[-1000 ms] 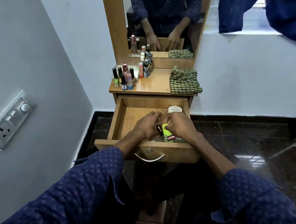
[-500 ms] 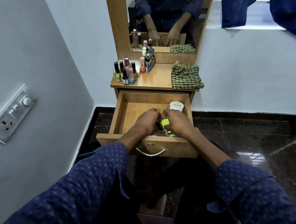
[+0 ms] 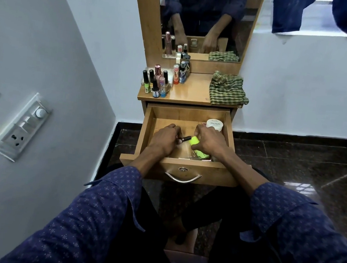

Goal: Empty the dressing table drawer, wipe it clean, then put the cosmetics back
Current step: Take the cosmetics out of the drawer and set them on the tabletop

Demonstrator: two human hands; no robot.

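The wooden drawer [image 3: 146, 132] of the dressing table is pulled out in front of me. Both my hands are inside it. My left hand [image 3: 163, 140] grips a small dark, slim cosmetic stick [image 3: 184, 139] lying across the drawer floor. My right hand [image 3: 207, 141] curls around a neon-green item [image 3: 194, 140]; a second green piece [image 3: 202, 154] lies below it near the drawer front. A white round jar [image 3: 214, 124] stands in the far right corner. Several nail polish bottles [image 3: 157, 82] stand on the tabletop's left.
A green checked cloth [image 3: 226, 89] lies crumpled on the tabletop's right side. A mirror [image 3: 203, 18] rises behind it. A wall with a switch panel [image 3: 22, 127] is close on the left. Dark tiled floor [image 3: 285, 159] spreads to the right.
My hands have drawn slightly apart inside the drawer, and the dark stick now shows between them. The camera has tilted, raising the table in view.
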